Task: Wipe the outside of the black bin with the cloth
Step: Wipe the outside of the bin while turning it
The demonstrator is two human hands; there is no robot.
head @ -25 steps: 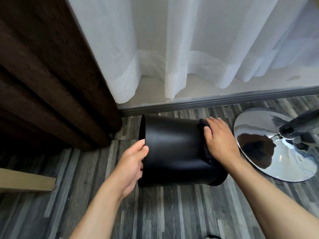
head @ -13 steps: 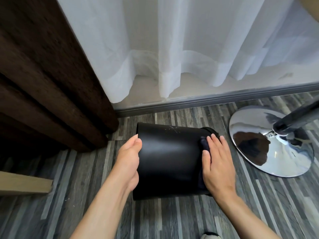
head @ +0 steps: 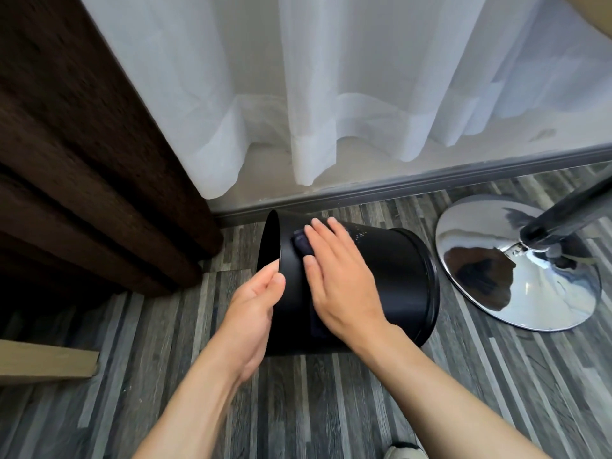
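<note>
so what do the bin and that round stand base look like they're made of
The bin looks like smooth black plastic with a satin sheen, though painted metal is possible. The round base looks like polished chrome metal: it mirrors the room.
</note>
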